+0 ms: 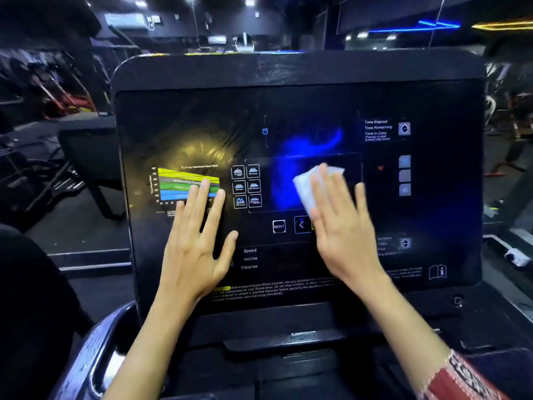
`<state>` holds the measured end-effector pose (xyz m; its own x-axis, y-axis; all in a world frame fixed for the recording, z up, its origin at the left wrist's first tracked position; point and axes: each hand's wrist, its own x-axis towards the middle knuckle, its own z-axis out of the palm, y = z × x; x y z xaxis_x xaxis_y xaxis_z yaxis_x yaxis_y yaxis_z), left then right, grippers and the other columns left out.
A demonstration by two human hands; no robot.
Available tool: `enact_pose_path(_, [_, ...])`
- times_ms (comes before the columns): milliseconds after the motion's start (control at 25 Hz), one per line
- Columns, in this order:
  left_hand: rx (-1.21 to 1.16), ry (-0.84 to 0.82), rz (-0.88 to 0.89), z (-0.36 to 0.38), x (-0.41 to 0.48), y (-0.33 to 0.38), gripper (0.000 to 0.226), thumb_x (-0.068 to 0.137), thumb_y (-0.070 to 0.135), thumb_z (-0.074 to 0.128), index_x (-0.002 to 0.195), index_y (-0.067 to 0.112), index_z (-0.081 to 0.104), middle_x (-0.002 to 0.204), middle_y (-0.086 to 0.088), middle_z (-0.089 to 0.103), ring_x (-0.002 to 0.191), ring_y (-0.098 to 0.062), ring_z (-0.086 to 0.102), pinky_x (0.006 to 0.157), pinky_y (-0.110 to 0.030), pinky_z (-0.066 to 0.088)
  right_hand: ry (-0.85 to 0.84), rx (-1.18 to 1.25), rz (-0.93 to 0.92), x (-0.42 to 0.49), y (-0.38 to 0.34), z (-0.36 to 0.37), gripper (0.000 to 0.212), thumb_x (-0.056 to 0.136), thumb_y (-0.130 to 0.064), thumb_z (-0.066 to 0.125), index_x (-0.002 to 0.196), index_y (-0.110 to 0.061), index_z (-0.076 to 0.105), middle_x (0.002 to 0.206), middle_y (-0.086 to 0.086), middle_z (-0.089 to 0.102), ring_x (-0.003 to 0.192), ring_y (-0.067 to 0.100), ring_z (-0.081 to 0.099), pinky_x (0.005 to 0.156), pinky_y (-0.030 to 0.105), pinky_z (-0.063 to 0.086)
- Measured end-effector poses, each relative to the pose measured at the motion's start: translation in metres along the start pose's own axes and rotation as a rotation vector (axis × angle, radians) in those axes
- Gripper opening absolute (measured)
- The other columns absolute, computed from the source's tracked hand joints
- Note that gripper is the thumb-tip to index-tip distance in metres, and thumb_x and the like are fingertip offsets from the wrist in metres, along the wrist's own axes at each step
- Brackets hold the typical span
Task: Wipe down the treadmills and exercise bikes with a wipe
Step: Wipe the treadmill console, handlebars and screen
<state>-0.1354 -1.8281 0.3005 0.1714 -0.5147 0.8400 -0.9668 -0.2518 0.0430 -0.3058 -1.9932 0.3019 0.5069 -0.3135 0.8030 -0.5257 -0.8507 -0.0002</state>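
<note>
Dark glossy treadmill console (288, 105)
White wipe (310, 180) lies at its middle, pressed under the flat right grip (343, 226); the left grip (196, 243) lies flat, fingertips (205, 184) over the heart-rate chart (176, 179).

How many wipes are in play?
1. The wipe sits under the right hand on the treadmill console; the left hand looks bare, though its palm could hide one.

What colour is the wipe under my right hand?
White wipe, seen best in the head view, under the right hand.
</note>
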Motion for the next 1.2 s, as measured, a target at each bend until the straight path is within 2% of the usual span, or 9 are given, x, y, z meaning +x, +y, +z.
enact_pose_path(120, [0.009, -0.019, -0.021, -0.004, -0.012, -0.004, 0.059, 0.092, 0.032, 0.046, 0.141, 0.001, 0.040, 0.152, -0.020, 0.028, 0.142, -0.031, 0.023, 0.117, -0.040, 0.012, 0.063, 0.180, 0.309, 0.035, -0.032, 0.003, 0.054, 0.098, -0.016, 0.026, 0.150, -0.004, 0.021, 0.158, 0.015, 0.019, 0.146, 0.030, 0.012, 0.117, 0.047, 0.007])
enact_pose_path(280, [0.017, -0.021, -0.045, -0.012, -0.027, -0.020, 0.059, 0.093, 0.033, 0.045, 0.142, 0.003, 0.038, 0.152, -0.021, 0.028, 0.142, -0.032, 0.022, 0.118, -0.038, 0.009, -0.102, 0.175, -0.294, -0.002, -0.093, 0.019, 0.052, 0.095, -0.020, 0.035, 0.146, -0.008, 0.037, 0.154, 0.008, 0.032, 0.143, 0.023, 0.022, 0.116, 0.039, 0.010])
enact_pose_path(360, [0.032, -0.013, -0.073, -0.020, -0.034, -0.032, 0.059, 0.092, 0.033, 0.045, 0.143, 0.003, 0.037, 0.152, -0.020, 0.028, 0.142, -0.031, 0.022, 0.118, -0.036, 0.008, -0.124, 0.081, -0.452, -0.013, -0.078, 0.016, 0.050, 0.096, -0.020, 0.036, 0.145, -0.011, 0.037, 0.152, 0.004, 0.035, 0.142, 0.019, 0.028, 0.117, 0.039, 0.011])
enact_pose_path(480, [0.061, 0.004, -0.119, -0.027, -0.036, -0.045, 0.059, 0.092, 0.033, 0.046, 0.143, 0.003, 0.038, 0.152, -0.019, 0.027, 0.142, -0.031, 0.022, 0.118, -0.035, 0.008, 0.001, 0.025, -0.167, 0.023, -0.060, 0.014, 0.053, 0.096, -0.016, 0.033, 0.149, -0.009, 0.026, 0.155, 0.009, 0.029, 0.143, 0.023, 0.024, 0.117, 0.041, 0.006])
enact_pose_path(600, [0.038, 0.017, -0.161, -0.030, -0.031, -0.050, 0.061, 0.091, 0.033, 0.047, 0.143, 0.003, 0.037, 0.153, -0.019, 0.026, 0.142, -0.031, 0.022, 0.118, -0.034, 0.007, 0.021, 0.228, 0.104, 0.066, -0.091, 0.018, 0.052, 0.100, -0.016, 0.028, 0.151, -0.006, 0.022, 0.158, 0.012, 0.019, 0.146, 0.028, 0.013, 0.117, 0.041, 0.004])
enact_pose_path(800, [0.023, 0.043, -0.147, -0.031, -0.018, -0.061, 0.062, 0.091, 0.034, 0.046, 0.144, 0.003, 0.035, 0.153, -0.017, 0.024, 0.142, -0.030, 0.022, 0.117, -0.035, 0.008, -0.063, 0.103, -0.500, 0.048, -0.107, 0.024, 0.050, 0.095, -0.019, 0.038, 0.144, -0.010, 0.041, 0.152, 0.006, 0.037, 0.141, 0.022, 0.031, 0.115, 0.040, 0.017])
enact_pose_path(960, [0.008, 0.064, -0.147, -0.032, -0.005, -0.066, 0.064, 0.091, 0.035, 0.047, 0.144, 0.003, 0.034, 0.154, -0.016, 0.024, 0.143, -0.028, 0.020, 0.119, -0.033, 0.007, 0.083, 0.056, -0.100, 0.102, -0.085, 0.017, 0.050, 0.098, -0.017, 0.032, 0.148, -0.006, 0.032, 0.154, 0.010, 0.031, 0.142, 0.029, 0.028, 0.115, 0.046, 0.015])
enact_pose_path(1040, [0.011, 0.070, -0.145, -0.033, 0.002, -0.071, 0.065, 0.091, 0.037, 0.047, 0.145, 0.003, 0.034, 0.154, -0.016, 0.023, 0.144, -0.028, 0.019, 0.119, -0.033, 0.007, 0.097, 0.152, -0.030, 0.128, -0.115, 0.022, 0.051, 0.099, -0.018, 0.028, 0.147, -0.003, 0.031, 0.155, 0.014, 0.028, 0.142, 0.035, 0.024, 0.115, 0.048, 0.015])
enact_pose_path(1200, [0.008, 0.079, -0.169, -0.038, 0.000, -0.084, 0.065, 0.092, 0.037, 0.046, 0.146, 0.004, 0.031, 0.155, -0.013, 0.022, 0.145, -0.025, 0.016, 0.120, -0.034, 0.007, 0.015, 0.156, -0.492, 0.116, -0.146, 0.033, 0.050, 0.095, -0.018, 0.034, 0.143, -0.004, 0.041, 0.150, 0.012, 0.038, 0.138, 0.030, 0.036, 0.112, 0.044, 0.019])
